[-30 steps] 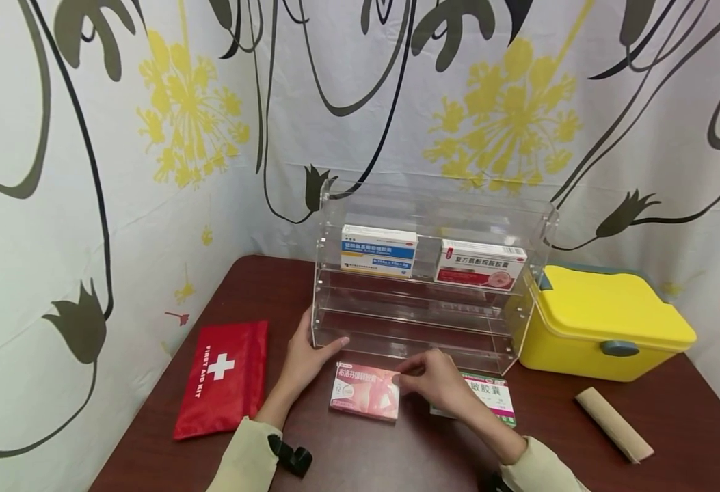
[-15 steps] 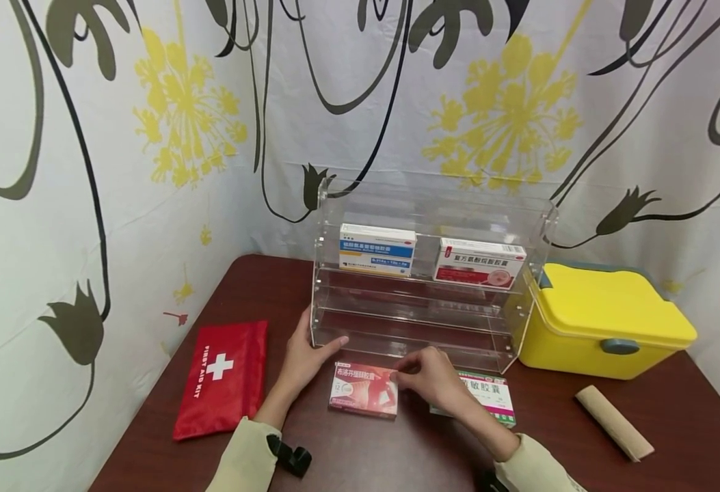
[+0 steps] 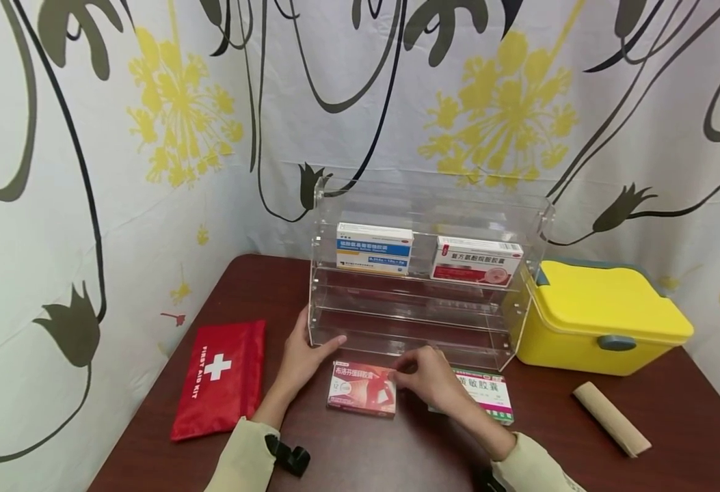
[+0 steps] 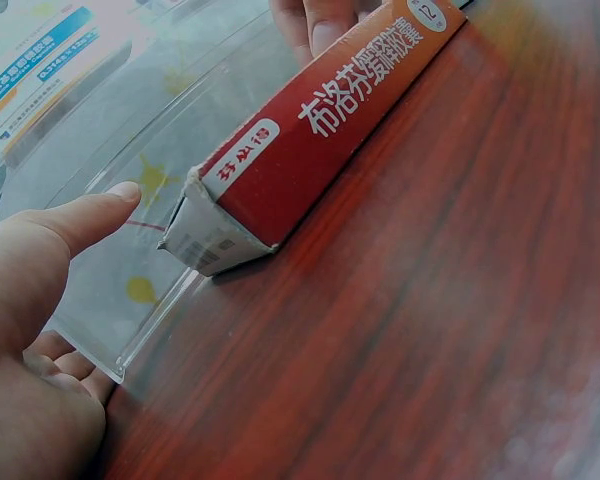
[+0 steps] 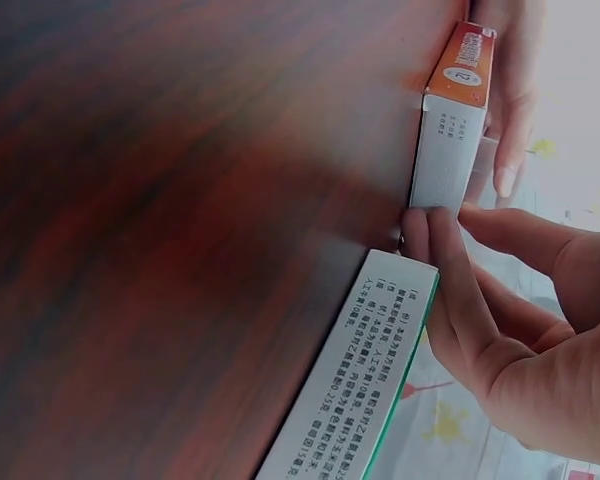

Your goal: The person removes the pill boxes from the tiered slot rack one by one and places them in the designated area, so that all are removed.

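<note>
My left hand (image 3: 301,357) grips the lower left side of a clear acrylic display rack (image 3: 390,322), its thumb over the front and the other fingers behind the side panel. A red-and-pink medicine box (image 3: 360,391) lies flat on the table before the rack. At its right end, my right hand (image 3: 436,379) pinches it between thumb and fingertips, as the right wrist view shows. Partly hidden under the right forearm is a white-and-green medicine box (image 3: 489,394). On an upper tier stand a blue-and-white medicine box (image 3: 374,250) and a red-and-white one (image 3: 476,262).
A red first aid kit pouch (image 3: 219,379) lies on the left of the brown table (image 3: 347,454). Right of the rack stands a yellow lidded box (image 3: 608,307), with a beige roll-shaped object (image 3: 612,419) in front of it. Patterned fabric (image 3: 366,130) hangs behind.
</note>
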The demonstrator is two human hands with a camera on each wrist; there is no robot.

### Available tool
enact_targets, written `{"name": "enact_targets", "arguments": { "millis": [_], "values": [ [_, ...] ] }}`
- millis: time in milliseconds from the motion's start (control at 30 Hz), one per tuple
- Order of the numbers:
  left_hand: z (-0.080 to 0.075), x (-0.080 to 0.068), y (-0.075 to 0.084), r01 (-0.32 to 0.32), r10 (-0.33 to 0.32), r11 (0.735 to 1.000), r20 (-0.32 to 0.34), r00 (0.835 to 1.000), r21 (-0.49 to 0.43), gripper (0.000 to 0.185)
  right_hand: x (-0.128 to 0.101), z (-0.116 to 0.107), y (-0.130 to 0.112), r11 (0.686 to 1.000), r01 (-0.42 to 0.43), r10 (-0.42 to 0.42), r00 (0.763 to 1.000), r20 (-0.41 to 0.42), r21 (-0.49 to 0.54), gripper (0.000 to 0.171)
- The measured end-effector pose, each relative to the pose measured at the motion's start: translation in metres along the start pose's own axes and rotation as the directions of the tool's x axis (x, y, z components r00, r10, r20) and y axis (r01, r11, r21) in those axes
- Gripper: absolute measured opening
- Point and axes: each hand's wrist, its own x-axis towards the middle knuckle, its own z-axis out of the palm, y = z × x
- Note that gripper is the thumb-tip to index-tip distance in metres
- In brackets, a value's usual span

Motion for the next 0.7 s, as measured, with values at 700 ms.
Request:
{"name": "enact_targets", "arguments": {
  "millis": [700],
  "values": [
    [-0.002, -0.003, 0.005, 0.026, -0.026, 0.999, 0.012, 1.0, 0.019, 0.093, -0.036, -0.085, 0.004, 0.956, 0.25, -0.28, 0.931, -0.232, -0.151, 0.022]
  ]
}}
